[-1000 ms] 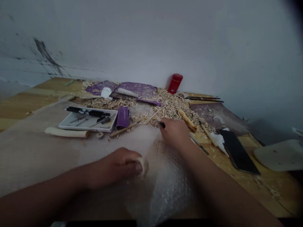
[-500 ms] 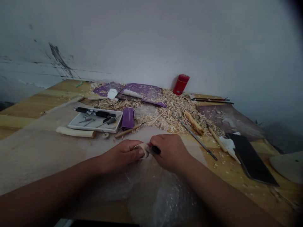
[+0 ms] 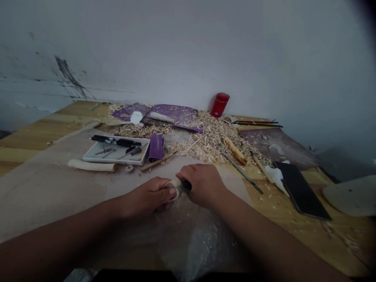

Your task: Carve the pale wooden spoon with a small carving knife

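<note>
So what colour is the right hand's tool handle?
What shows of the handle is black, in the head view.

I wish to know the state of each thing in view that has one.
Left hand: closed around pale piece
Pale piece: held, partly hidden
Right hand: closed around dark-handled tool
Dark-handled tool: held, close to pale piece
White tray: open, holding tools
Purple strip: looks folded
Wood shavings: loose, heaped
Purple sheets: strewn with shavings
Red container: standing, seemingly tilted
Black slab: lying flat
Clear plastic: crumpled

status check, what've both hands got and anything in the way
Left hand gripping small pale piece. Right hand closed on black-handled tool, at the piece. Clear plastic below, wood shavings heaped beyond.
</note>
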Motion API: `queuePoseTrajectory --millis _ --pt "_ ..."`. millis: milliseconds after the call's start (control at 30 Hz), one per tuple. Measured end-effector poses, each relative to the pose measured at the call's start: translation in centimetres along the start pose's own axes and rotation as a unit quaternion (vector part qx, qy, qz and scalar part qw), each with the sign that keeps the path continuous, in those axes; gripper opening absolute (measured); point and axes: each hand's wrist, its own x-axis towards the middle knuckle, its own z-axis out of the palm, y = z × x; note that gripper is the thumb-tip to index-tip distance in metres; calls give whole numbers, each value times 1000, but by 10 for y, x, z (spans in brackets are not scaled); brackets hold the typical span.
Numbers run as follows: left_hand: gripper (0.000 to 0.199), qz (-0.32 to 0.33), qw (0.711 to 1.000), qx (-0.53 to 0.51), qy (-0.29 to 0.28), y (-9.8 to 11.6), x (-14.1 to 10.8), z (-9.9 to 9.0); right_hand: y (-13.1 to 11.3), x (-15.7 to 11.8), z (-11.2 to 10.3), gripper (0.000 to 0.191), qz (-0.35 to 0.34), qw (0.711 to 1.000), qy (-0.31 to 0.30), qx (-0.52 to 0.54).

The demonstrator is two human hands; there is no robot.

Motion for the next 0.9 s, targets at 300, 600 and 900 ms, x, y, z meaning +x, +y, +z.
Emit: queuePoseTrajectory --millis 300,600,900 --pt "26 -9 971 42 -233 16 -8 13 31 13 3 22 171 980 -28 -97" --pt "23 71 992 77 71 8 7 -14 28 6 2 24 156 984 -33 -81" --pt "23 79 961 121 237 -5 23 -14 38 4 10 24 129 986 -70 -84"
